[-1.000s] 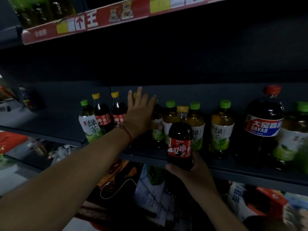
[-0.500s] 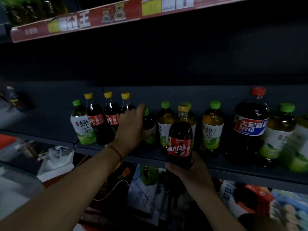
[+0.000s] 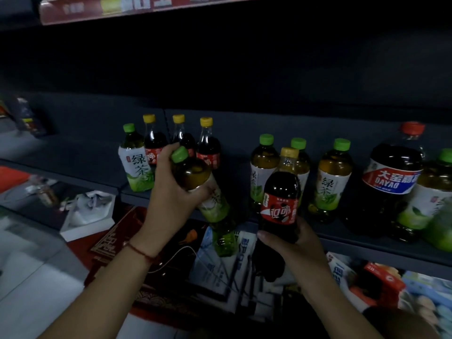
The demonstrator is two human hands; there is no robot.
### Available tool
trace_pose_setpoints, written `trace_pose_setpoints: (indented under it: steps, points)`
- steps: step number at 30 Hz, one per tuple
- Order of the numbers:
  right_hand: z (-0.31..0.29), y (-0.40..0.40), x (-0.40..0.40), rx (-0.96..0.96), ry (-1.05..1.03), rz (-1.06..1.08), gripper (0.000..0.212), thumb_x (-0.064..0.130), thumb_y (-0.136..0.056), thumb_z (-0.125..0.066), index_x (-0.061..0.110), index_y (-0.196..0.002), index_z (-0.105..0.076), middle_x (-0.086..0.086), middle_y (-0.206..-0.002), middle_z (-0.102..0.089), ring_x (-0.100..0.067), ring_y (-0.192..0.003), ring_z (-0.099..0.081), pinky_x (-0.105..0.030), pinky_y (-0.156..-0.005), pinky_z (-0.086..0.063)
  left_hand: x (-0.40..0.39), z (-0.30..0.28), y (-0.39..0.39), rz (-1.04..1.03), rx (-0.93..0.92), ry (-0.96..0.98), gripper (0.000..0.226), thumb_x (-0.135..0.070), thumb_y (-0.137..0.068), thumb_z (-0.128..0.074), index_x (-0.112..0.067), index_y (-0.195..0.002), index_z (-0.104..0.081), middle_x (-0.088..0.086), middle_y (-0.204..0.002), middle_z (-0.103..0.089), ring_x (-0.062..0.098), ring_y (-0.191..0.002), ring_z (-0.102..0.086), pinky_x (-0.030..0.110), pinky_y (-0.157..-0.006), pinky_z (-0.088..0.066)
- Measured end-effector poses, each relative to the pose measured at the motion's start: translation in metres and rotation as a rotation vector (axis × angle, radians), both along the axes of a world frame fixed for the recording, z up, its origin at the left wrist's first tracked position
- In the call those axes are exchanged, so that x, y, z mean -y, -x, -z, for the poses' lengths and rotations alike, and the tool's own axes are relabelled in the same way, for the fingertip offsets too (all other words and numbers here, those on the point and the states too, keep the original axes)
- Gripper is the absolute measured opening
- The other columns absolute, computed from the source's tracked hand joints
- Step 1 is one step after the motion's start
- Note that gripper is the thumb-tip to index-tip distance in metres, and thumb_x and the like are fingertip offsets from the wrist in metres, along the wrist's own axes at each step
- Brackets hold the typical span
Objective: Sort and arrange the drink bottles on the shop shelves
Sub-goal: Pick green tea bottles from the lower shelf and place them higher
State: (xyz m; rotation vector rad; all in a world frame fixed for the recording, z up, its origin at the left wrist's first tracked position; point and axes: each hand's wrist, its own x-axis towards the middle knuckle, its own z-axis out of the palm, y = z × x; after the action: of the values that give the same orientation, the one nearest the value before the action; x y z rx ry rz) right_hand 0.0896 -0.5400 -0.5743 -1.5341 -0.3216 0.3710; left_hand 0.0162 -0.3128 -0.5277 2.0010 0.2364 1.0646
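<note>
L hand (image 3: 171,192) grips 1 green tea (image 3: 205,192); R hand (image 3: 293,243) grips 1 cola (image 3: 281,204).

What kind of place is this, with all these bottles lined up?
Most likely a small shop. Rows of green tea bottles and cola bottles stand on a dark shelf, the shelf above has a red price strip, and boxed goods lie below.
</note>
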Motion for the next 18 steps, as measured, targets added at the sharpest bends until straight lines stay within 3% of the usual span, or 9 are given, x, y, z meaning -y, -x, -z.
trace_pose_setpoints:
  steps: [9,13,15,18]
  points:
    - [-0.01,0.002,-0.033,0.054,-0.021,0.097,0.041,0.018,-0.073,-0.083,0.037,-0.101,-0.06,0.017,-0.099,-0.068,0.005,-0.086,-0.063,-0.011,-0.066,-0.049,-0.027,0.018,0.054,0.01,0.04,0.221,0.081,-0.008,-0.078,-0.081,-0.042,-0.136,-0.034,-0.016,-0.119,-0.056,-0.003,-0.103,-0.063,0.014,-0.078,-0.054]
    - [-0.016,-0.01,-0.061,0.154,0.005,0.151,0.054,0.018,-0.07,-0.086,0.024,-0.116,-0.059,0.008,-0.107,-0.068,-0.003,-0.094,-0.064,-0.017,-0.072,-0.048,-0.041,0.021,0.065,-0.025,0.052,0.249,0.081,-0.005,-0.078,-0.08,-0.043,-0.133,-0.034,-0.016,-0.12,-0.054,-0.009,-0.102,-0.061,0.008,-0.075,-0.051]
    - [-0.018,-0.018,-0.078,0.208,0.023,0.176,0.064,0.02,-0.067,-0.088,0.018,-0.123,-0.056,0.006,-0.109,-0.068,-0.005,-0.096,-0.064,-0.017,-0.072,-0.048,-0.048,0.023,0.068,-0.032,0.063,0.274,0.082,-0.007,-0.077,-0.081,-0.043,-0.134,-0.035,-0.011,-0.122,-0.055,-0.003,-0.104,-0.063,0.011,-0.076,-0.053]
    - [-0.02,-0.032,-0.106,0.23,0.021,0.213,0.065,0.017,-0.064,-0.089,0.015,-0.12,-0.056,0.003,-0.107,-0.068,-0.01,-0.097,-0.065,-0.029,-0.082,-0.052,-0.056,0.024,0.073,-0.048,0.079,0.298,0.082,-0.013,-0.076,-0.084,-0.044,-0.135,-0.035,-0.007,-0.12,-0.058,0.002,-0.102,-0.065,0.016,-0.076,-0.055]
